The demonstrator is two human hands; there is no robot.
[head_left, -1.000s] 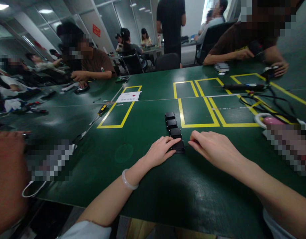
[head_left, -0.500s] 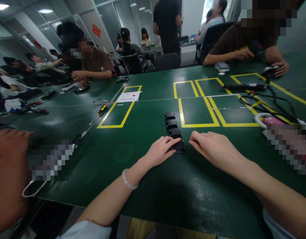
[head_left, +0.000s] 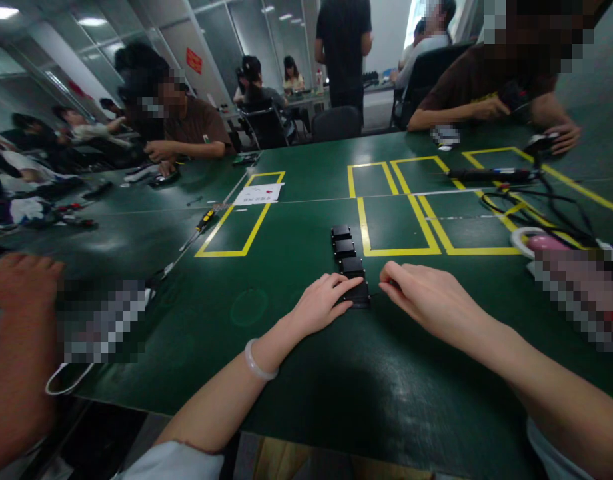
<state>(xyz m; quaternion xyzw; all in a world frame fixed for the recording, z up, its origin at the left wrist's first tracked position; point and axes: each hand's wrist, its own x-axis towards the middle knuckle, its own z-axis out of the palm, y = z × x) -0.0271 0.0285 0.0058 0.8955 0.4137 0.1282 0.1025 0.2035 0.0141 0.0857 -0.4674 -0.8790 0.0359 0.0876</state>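
Observation:
Several small black blocks (head_left: 344, 248) stand in a row on the green table, running away from me. My left hand (head_left: 322, 300) is on the nearest black block (head_left: 357, 293), its index finger across the top and its thumb along the near side. Just right of that block, my right hand (head_left: 426, 290) is closed in a pinch. A thin dark line runs from the pinch to the block's right side; whether it is a wire or a slim tool I cannot tell. The fingers of my left hand hide part of the block.
Yellow tape rectangles (head_left: 401, 253) mark the table beyond. A yellow-black screwdriver (head_left: 205, 220) and a paper sheet (head_left: 259, 194) lie to the left. Black cables (head_left: 516, 200) and a pink object (head_left: 546, 243) are at right. A person's arm (head_left: 24, 333) rests at far left; other people sit opposite.
My hands and the black blocks stay almost in place. In the background, the standing person in black has shifted slightly right.

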